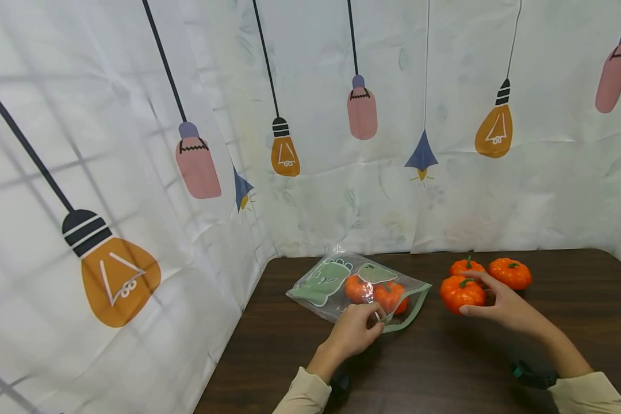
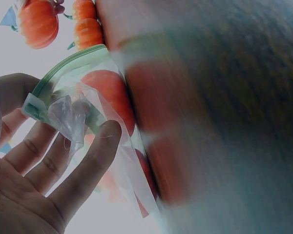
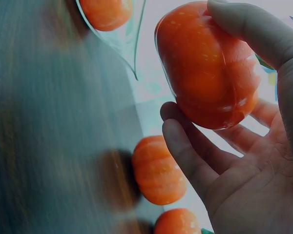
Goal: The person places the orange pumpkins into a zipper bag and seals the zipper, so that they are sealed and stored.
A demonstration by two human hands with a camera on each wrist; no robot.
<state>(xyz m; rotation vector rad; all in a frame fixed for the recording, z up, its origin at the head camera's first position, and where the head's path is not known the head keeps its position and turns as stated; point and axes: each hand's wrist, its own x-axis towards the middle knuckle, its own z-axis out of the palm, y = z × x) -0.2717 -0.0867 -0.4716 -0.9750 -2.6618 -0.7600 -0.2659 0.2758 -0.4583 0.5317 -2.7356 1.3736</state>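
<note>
My right hand (image 1: 509,310) grips a small orange toy pumpkin (image 1: 460,295) between thumb and fingers. In the right wrist view this pumpkin (image 3: 205,68) hangs above the dark table. To the left lies a clear zip bag (image 1: 318,283) with a green edge and green printed shapes, its mouth facing right. Two more pumpkins (image 1: 390,296) are inside it. My left hand (image 1: 354,330) pinches the bag near its mouth; in the left wrist view the green zip strip (image 2: 63,63) bows apart beside the thumb.
Two loose pumpkins, one (image 1: 464,267) behind the held one and another (image 1: 510,273) to its right, sit near the back of the dark wooden table (image 1: 424,374). A white curtain (image 1: 331,201) printed with lamps hangs along the back and left sides.
</note>
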